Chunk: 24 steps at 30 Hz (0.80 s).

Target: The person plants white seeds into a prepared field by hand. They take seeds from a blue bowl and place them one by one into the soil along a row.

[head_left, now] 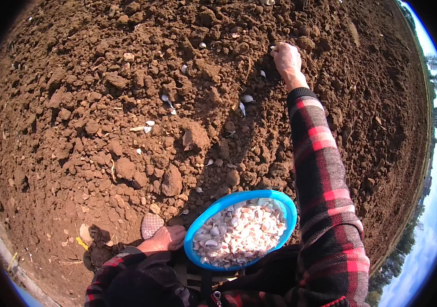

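My right hand (287, 63) reaches out over the tilled soil, fingers closed around a small whitish garlic clove (273, 48) at the fingertips. Below it, another garlic clove (262, 73) lies on the soil, and a further clove (247, 98) rests nearer to me. Close to my body, a blue plastic basin (199, 222) holds a heap of peel-covered garlic cloves (247, 234). My left hand (168, 238) is at the basin's left rim; its fingertips are partly hidden there, so its hold on the rim is unclear.
Brown clods surround the scattered cloves, including a large clod (195, 136) ahead of the basin. A patterned shoe sole or similar object (151, 225) shows beside my left hand. A yellow leaf (82, 243) lies at lower left. A pale edging strip (23, 278) curves along the left rim.
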Each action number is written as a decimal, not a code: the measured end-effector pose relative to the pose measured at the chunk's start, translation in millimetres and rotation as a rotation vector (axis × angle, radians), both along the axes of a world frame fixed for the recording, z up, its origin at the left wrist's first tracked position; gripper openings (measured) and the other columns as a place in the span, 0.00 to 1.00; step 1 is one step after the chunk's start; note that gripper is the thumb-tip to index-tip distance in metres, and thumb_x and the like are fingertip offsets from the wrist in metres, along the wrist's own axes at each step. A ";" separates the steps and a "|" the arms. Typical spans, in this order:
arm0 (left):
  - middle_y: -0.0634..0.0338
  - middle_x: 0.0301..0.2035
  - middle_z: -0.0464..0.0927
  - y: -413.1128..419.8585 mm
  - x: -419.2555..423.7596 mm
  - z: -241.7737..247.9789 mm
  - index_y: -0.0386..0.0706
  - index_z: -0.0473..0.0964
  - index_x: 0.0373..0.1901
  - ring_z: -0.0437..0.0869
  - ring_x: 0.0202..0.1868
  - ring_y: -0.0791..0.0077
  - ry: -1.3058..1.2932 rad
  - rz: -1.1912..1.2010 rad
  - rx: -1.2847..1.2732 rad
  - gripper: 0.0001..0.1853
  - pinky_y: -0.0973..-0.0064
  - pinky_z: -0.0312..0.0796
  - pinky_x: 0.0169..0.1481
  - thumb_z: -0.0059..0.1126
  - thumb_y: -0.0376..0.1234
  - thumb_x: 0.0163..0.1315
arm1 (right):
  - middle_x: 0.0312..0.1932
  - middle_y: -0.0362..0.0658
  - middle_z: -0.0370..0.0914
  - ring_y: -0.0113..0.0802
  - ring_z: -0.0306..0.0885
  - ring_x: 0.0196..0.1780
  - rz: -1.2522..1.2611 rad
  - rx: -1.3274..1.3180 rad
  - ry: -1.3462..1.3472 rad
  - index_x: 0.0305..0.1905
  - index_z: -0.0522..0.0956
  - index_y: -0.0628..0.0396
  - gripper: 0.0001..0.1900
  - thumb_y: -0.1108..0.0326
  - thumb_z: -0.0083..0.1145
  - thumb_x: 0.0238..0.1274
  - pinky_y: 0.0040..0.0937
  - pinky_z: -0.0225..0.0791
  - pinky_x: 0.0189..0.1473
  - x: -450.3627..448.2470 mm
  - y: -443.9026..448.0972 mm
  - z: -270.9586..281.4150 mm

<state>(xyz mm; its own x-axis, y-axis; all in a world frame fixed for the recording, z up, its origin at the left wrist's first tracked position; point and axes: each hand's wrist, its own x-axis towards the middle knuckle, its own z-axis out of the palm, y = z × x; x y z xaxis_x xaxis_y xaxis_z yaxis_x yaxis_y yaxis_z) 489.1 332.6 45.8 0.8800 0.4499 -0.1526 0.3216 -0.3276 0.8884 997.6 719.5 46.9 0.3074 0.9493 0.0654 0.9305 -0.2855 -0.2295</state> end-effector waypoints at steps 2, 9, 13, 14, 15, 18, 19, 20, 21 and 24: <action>0.57 0.30 0.75 1.4 -1.2 2.4 0.42 0.76 0.36 0.83 0.33 0.56 0.012 -0.016 0.000 0.10 0.62 0.77 0.31 0.65 0.33 0.54 | 0.38 0.51 0.86 0.48 0.86 0.43 0.057 -0.041 0.008 0.40 0.86 0.54 0.10 0.63 0.71 0.57 0.43 0.77 0.46 5.9 3.2 -0.5; 0.57 0.30 0.74 -4.7 -0.6 -8.7 0.43 0.76 0.36 0.82 0.31 0.58 0.023 -0.032 -0.026 0.11 0.63 0.76 0.30 0.65 0.34 0.53 | 0.38 0.50 0.87 0.49 0.87 0.44 0.142 -0.095 -0.345 0.35 0.85 0.54 0.07 0.70 0.57 0.64 0.43 0.80 0.43 -14.4 4.1 -2.5; 0.57 0.29 0.74 -8.7 0.4 -7.6 0.43 0.76 0.37 0.82 0.32 0.58 -0.034 -0.001 -0.002 0.10 0.62 0.76 0.30 0.64 0.35 0.55 | 0.43 0.52 0.87 0.50 0.88 0.46 0.213 -0.115 -0.407 0.41 0.86 0.55 0.09 0.71 0.54 0.66 0.46 0.82 0.46 -5.6 6.3 -13.9; 0.57 0.28 0.74 -3.7 1.5 -12.0 0.42 0.76 0.37 0.82 0.32 0.57 -0.054 -0.015 0.018 0.10 0.62 0.76 0.30 0.64 0.35 0.56 | 0.42 0.53 0.86 0.52 0.87 0.46 0.216 -0.142 -0.392 0.40 0.86 0.57 0.10 0.72 0.52 0.66 0.47 0.81 0.47 9.8 9.4 -9.6; 0.57 0.28 0.74 -5.8 -2.8 -5.8 0.42 0.76 0.37 0.82 0.32 0.57 -0.021 -0.005 0.001 0.10 0.62 0.76 0.30 0.64 0.35 0.56 | 0.42 0.53 0.85 0.53 0.85 0.49 0.308 -0.214 -0.330 0.47 0.83 0.55 0.09 0.70 0.54 0.68 0.48 0.78 0.52 3.5 7.9 -18.7; 0.55 0.29 0.74 -6.8 -1.5 -11.3 0.41 0.76 0.38 0.82 0.32 0.55 -0.002 0.001 0.029 0.11 0.61 0.77 0.32 0.64 0.34 0.55 | 0.41 0.51 0.83 0.50 0.82 0.46 0.485 0.207 -0.265 0.48 0.81 0.56 0.10 0.68 0.58 0.65 0.44 0.76 0.48 13.8 -25.5 -0.6; 0.55 0.29 0.75 -11.2 -3.1 -9.1 0.40 0.76 0.37 0.82 0.32 0.55 0.013 0.019 0.025 0.11 0.60 0.77 0.33 0.64 0.34 0.55 | 0.41 0.51 0.81 0.51 0.79 0.48 0.515 0.277 -0.271 0.44 0.79 0.57 0.09 0.68 0.60 0.61 0.43 0.75 0.47 -0.2 -42.3 20.0; 0.55 0.29 0.75 -5.8 5.9 -8.5 0.40 0.76 0.37 0.82 0.33 0.54 0.024 -0.011 0.052 0.11 0.59 0.78 0.34 0.64 0.34 0.55 | 0.40 0.52 0.82 0.51 0.81 0.47 0.469 0.235 -0.159 0.42 0.80 0.57 0.07 0.68 0.59 0.61 0.43 0.75 0.47 8.8 -71.5 52.8; 0.55 0.30 0.76 -9.4 9.2 -11.4 0.39 0.77 0.37 0.83 0.33 0.54 0.041 -0.021 0.071 0.11 0.59 0.78 0.34 0.65 0.34 0.55 | 0.39 0.53 0.83 0.51 0.82 0.46 0.439 0.191 -0.038 0.40 0.81 0.57 0.07 0.67 0.59 0.62 0.43 0.75 0.47 -3.9 -99.6 85.7; 0.51 0.35 0.80 -21.1 1.4 -25.3 0.39 0.78 0.41 0.84 0.37 0.50 -0.110 0.074 0.155 0.12 0.57 0.78 0.40 0.62 0.36 0.59 | 0.35 0.48 0.84 0.42 0.85 0.37 0.566 -0.095 0.010 0.51 0.81 0.57 0.11 0.63 0.57 0.73 0.37 0.78 0.41 2.4 -176.3 136.4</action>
<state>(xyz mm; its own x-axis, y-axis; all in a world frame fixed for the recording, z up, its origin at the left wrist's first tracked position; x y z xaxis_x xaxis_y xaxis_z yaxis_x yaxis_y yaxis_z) 490.5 311.5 20.5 0.8509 0.5249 0.0188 0.2537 -0.4419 0.8604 1000.0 543.3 183.3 -0.2503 0.9678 -0.0281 0.9423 0.2369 -0.2368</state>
